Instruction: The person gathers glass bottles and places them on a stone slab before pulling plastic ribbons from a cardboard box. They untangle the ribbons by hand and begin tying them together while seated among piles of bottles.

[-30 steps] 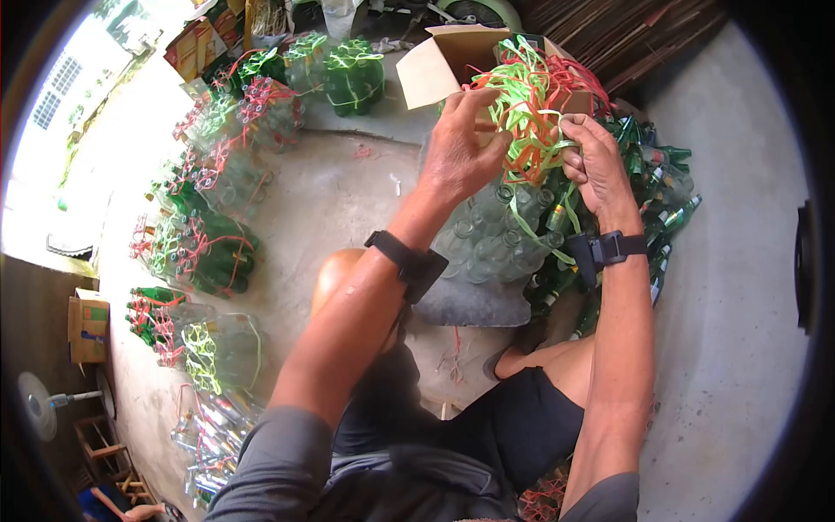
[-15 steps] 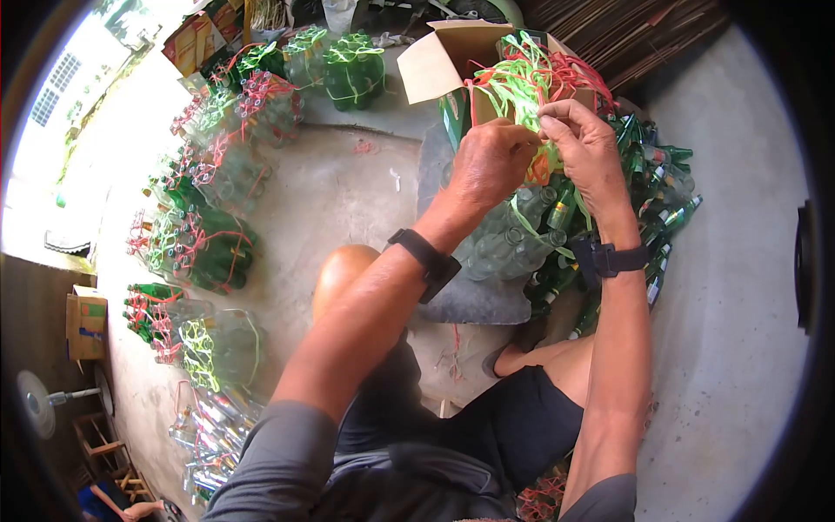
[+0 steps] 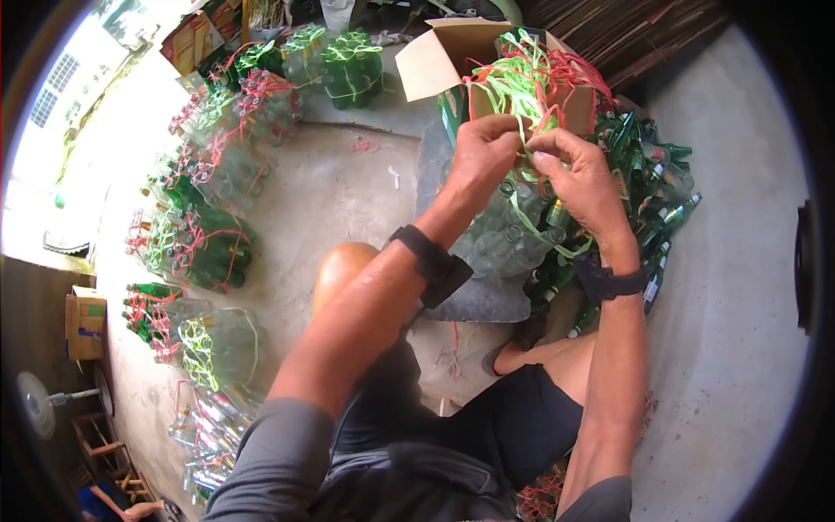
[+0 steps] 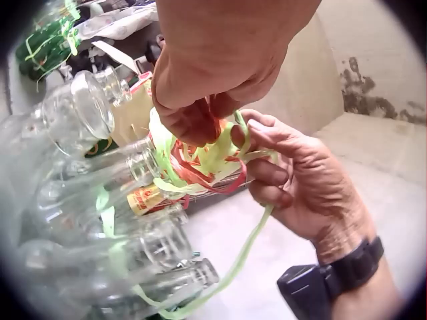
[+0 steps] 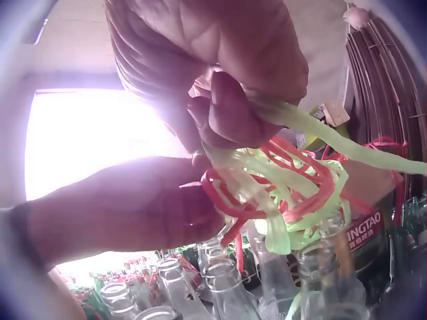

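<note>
As I look down through the head camera, the left hand and the right hand meet fingertip to fingertip. They are just on the near side of the cardboard box, above a cluster of clear bottles standing neck-up.

Both hands are grasping. The left has its fingers curled round a knot of red and green strips. The right pinches a single green strip between thumb and forefinger.

The main tangle of strips spills out of the box top, directly beyond the hands, and loose ends run from it nearward into both grips. I judge the left hand a touch nearer to it, its knuckles almost under the hanging loops. The right sits slightly nearer me and further right.

In the left wrist view the single green strip hangs from the right hand's pinch, its long axis running down and away toward the bottle necks. Its tail trails in among the necks. The right wrist view shows those necks close under the knot.

Room is uneven. A heap of green bottles lies just beside the right wrist, so that side is crowded. To the left of the clear bottles there is bare concrete floor. The tied bundles of bottles curve round well apart at far left. The box wall closes off the far side.
</note>
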Demonstrator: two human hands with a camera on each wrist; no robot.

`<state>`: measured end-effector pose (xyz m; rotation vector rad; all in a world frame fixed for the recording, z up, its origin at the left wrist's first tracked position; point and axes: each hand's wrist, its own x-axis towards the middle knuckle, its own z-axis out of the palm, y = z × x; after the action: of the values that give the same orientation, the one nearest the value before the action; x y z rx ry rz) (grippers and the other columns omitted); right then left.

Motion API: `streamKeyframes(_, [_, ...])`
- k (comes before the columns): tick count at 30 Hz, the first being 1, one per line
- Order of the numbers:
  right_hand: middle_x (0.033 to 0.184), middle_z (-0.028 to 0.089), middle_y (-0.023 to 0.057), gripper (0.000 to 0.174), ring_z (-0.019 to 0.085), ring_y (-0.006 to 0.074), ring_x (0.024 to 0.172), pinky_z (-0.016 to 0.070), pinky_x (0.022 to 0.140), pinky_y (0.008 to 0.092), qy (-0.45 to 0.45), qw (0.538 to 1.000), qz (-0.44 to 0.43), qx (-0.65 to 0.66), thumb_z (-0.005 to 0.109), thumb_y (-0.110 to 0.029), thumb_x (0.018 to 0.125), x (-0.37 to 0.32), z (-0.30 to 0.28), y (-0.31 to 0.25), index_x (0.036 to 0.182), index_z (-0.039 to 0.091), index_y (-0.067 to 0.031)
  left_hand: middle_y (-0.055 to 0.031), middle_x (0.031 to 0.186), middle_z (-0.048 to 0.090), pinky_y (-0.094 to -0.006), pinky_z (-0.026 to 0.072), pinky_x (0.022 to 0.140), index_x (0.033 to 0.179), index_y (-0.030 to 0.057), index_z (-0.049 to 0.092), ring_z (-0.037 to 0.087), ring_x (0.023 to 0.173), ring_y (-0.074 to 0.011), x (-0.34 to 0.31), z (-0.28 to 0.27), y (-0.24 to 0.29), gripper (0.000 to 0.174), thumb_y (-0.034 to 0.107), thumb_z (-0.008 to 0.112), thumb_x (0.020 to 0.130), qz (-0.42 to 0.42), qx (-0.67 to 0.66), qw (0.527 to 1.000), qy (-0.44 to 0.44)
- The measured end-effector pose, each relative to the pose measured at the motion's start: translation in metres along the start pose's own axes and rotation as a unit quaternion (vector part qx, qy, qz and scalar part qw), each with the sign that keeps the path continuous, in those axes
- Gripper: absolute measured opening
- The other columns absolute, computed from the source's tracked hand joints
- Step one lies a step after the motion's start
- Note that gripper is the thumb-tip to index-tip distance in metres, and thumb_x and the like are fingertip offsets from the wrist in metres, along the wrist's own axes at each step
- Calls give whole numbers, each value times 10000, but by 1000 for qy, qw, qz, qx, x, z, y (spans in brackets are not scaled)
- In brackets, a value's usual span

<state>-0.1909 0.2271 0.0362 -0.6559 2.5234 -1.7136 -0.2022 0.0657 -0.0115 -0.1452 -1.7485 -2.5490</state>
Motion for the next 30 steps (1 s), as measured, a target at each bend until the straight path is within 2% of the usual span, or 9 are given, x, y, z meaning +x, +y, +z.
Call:
streamKeyframes(4, [891, 695, 29, 141, 628, 71, 822, 524, 736, 264, -19, 999, 17, -26, 607, 6, 931, -5, 5, 1, 1047, 687, 12, -131, 1125, 693, -307, 569, 828, 1263, -77, 610, 678, 1043, -177, -3, -6, 8, 335, 91, 558, 978, -73, -191, 978, -31])
streamKeyframes(5, [880, 696, 41, 146, 639, 70, 832, 526, 745, 267, -38, 997, 47, -47, 607, 13, 924, -7, 7, -2, 1043, 692, 12, -131, 1125, 693, -307, 569, 828, 1263, -77, 610, 678, 1043, -177, -3, -5, 7, 335, 91, 558, 978, -73, -191, 978, -30])
streamKeyframes(9, [820, 719, 118, 111, 712, 198, 755, 542, 723, 340, 49, 978, -86, -181, 640, -28, 913, -10, 14, -1, 989, 713, 9, -105, 1095, 696, -312, 555, 800, 1242, -62, 622, 671, 957, -160, -2, -5, 7, 315, 126, 554, 999, -53, -95, 994, 7])
streamKeyframes(13, [834, 727, 156, 207, 721, 249, 761, 546, 720, 361, 83, 990, -48, -106, 702, -137, 915, -6, 6, -20, 1058, 702, 12, -84, 1056, 697, -302, 540, 784, 1217, -43, 641, 653, 904, -138, -5, -7, 10, 290, 136, 566, 1001, -70, -103, 992, 18])
streamKeyframes(16, [829, 718, 100, 539, 693, 153, 766, 538, 684, 327, 119, 964, 39, -235, 776, -345, 888, 13, -4, -13, 1215, 632, 59, -78, 1030, 695, -293, 532, 765, 1206, -31, 653, 650, 886, -129, -4, -8, 10, 278, 139, 564, 1004, -69, -75, 995, 14])
streamKeyframes(20, [950, 736, 46, 377, 664, 118, 854, 526, 775, 278, -71, 987, 141, 8, 734, -290, 937, 33, -11, -3, 1152, 705, 18, -75, 1007, 689, -290, 530, 733, 1191, -27, 665, 651, 878, -132, -3, -6, 5, 272, 140, 556, 1005, -61, -85, 994, 16])
streamKeyframes(24, [921, 710, -8, 272, 586, 55, 811, 472, 766, 226, -99, 987, 128, 14, 702, -250, 964, 39, -7, 4, 1088, 736, -10, -92, 1001, 693, -299, 549, 722, 1202, -50, 649, 664, 865, -160, -3, -15, 13, 290, 135, 553, 1001, -40, 2, 999, 9])
streamKeyframes(27, [848, 678, -34, 227, 544, 25, 673, 438, 609, 196, -97, 988, 122, 5, 681, -227, 975, 43, -16, 8, 1078, 741, -34, -115, 1015, 702, -312, 561, 729, 1213, -65, 627, 673, 859, -181, -11, -17, 20, 299, 130, 548, 1000, -50, -25, 997, 53])
streamKeyframes(30, [710, 596, -66, 188, 403, 6, 506, 269, 424, 215, -10, 987, 161, 16, 691, -180, 955, 51, -28, -24, 1095, 763, -76, -135, 1037, 705, -323, 565, 742, 1210, -67, 613, 676, 860, -192, -9, -21, 25, 294, 122, 540, 998, -64, -85, 991, 87])
